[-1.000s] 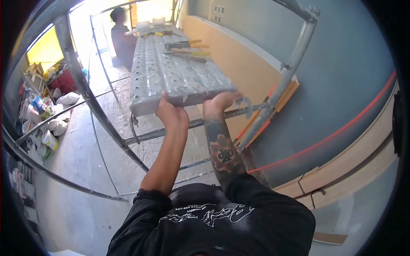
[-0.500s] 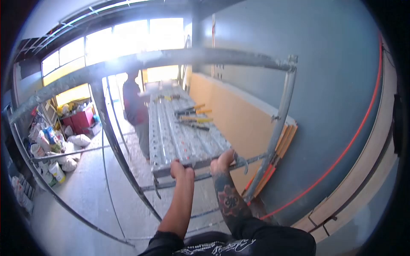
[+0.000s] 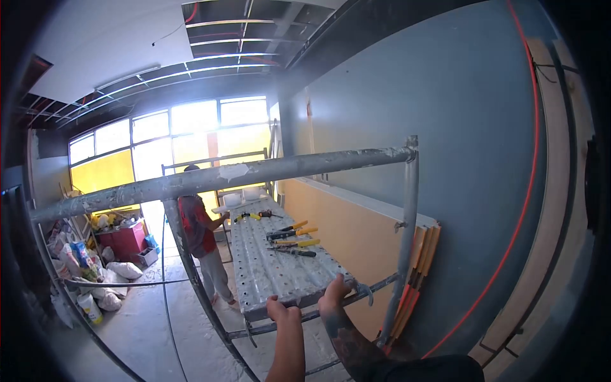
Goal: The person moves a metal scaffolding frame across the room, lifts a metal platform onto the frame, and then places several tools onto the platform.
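Note:
A perforated metal scaffold plank (image 3: 261, 274) stretches away from me, its near end at the crossbar of a scaffold frame. My left hand (image 3: 284, 312) is closed over the left part of that near edge. To its right, my right hand (image 3: 335, 295) grips the same edge, close to the hook (image 3: 364, 291) at the plank's corner. Several hand tools with yellow, orange and black handles (image 3: 296, 243) lie on the plank beyond my hands. More tools (image 3: 251, 216) rest farther along it.
The scaffold's paint-spattered top rail (image 3: 254, 173) crosses in front of me. Another person (image 3: 202, 229) stands left of the plank. Boards (image 3: 356, 232) lean against the grey wall (image 3: 445, 127) at right. Sacks and buckets (image 3: 95, 293) are piled at left.
My view has tilted upward, so the rail, plank and hands appear lower and more ceiling shows. Both hands keep hold of the plank's near end.

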The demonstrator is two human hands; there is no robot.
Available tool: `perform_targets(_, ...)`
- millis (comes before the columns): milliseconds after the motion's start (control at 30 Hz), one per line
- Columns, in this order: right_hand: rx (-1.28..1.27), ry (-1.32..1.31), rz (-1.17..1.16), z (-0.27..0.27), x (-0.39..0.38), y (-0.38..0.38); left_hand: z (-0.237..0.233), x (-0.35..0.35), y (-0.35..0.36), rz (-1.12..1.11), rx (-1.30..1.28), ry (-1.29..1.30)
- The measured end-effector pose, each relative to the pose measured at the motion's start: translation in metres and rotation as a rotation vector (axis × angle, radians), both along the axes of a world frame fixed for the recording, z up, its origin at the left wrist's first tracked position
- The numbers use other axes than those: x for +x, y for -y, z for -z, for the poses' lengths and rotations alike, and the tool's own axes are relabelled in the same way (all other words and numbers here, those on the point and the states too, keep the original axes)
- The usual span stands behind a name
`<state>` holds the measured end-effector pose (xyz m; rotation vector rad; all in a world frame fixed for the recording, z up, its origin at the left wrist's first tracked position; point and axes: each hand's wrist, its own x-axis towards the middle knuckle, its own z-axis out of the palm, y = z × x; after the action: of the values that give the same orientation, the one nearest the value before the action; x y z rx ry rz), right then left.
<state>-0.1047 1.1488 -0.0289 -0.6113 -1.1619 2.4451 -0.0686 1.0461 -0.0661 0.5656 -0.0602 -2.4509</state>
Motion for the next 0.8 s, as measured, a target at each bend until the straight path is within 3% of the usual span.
perform_targets(67, 0.473, -0.301, 0.117, -0.006, 0.009, 0.001, -0.015, 0.015, -0.012, 0.009, -0.011, -0.088)
perform_targets(133, 0.22, -0.698, -0.037, -0.059, 0.051, -0.005, -0.015, 0.018, -0.017, 0.04, -0.047, -0.099)
perform_targets(167, 0.216, -0.678, -0.05, -0.076, 0.058, -0.013, -0.013, 0.022, -0.021, 0.081, -0.086, -0.113)
perform_targets(200, 0.224, -0.907, -0.05, -0.089, 0.062, -0.021, -0.019, 0.031, -0.034, 0.113, -0.139, -0.203)
perform_targets(233, 0.227, -1.138, -0.051, -0.091, 0.062, -0.028, -0.036, 0.046, -0.056, 0.143, -0.191, -0.293)
perform_targets(267, 0.22, -1.118, -0.073, -0.081, 0.056, -0.037, -0.071, 0.07, -0.085, 0.063, -0.327, -0.349)
perform_targets(333, 0.67, -1.286, -0.106, -0.065, 0.04, -0.06, -0.121, 0.098, -0.115, -0.047, -0.619, -0.535)
perform_targets(367, 0.823, -1.265, 0.0, -0.063, 0.036, -0.071, -0.136, 0.104, -0.125, -0.219, -0.746, -0.534)
perform_targets(400, 0.813, -1.267, -0.018, -0.056, 0.026, -0.081, -0.153, 0.111, -0.139, -0.43, -0.867, -0.586)
perform_targets(433, 0.944, -1.205, -0.16, -0.041, 0.014, -0.091, -0.159, 0.114, -0.146, -0.595, -0.989, -0.577)
perform_targets(467, 1.069, -1.137, -0.299, -0.026, 0.004, -0.097, -0.159, 0.118, -0.154, -0.601, -0.998, -0.566)
perform_targets(500, 1.057, -1.144, -0.307, -0.009, -0.006, -0.101, -0.157, 0.12, -0.162, -0.726, -1.1, -0.523)
perform_targets(567, 1.501, -1.065, -0.47, 0.021, -0.017, -0.109, -0.157, 0.115, -0.178, -0.916, -1.248, -0.482)
perform_targets(600, 1.497, -1.072, -0.493, 0.02, -0.018, -0.114, -0.158, 0.111, -0.186, -0.926, -1.25, -0.461)
perform_targets(667, 1.755, -1.11, -0.689, 0.016, -0.014, -0.118, -0.161, 0.102, -0.201, -1.022, -1.452, -0.469)
perform_targets(733, 1.773, -1.114, -0.735, 0.015, -0.01, -0.122, -0.153, 0.099, -0.21, -1.056, -1.511, -0.433)
perform_targets(800, 1.779, -1.114, -0.619, 0.01, -0.009, -0.124, -0.142, 0.103, -0.206, -0.788, -1.952, -0.464)
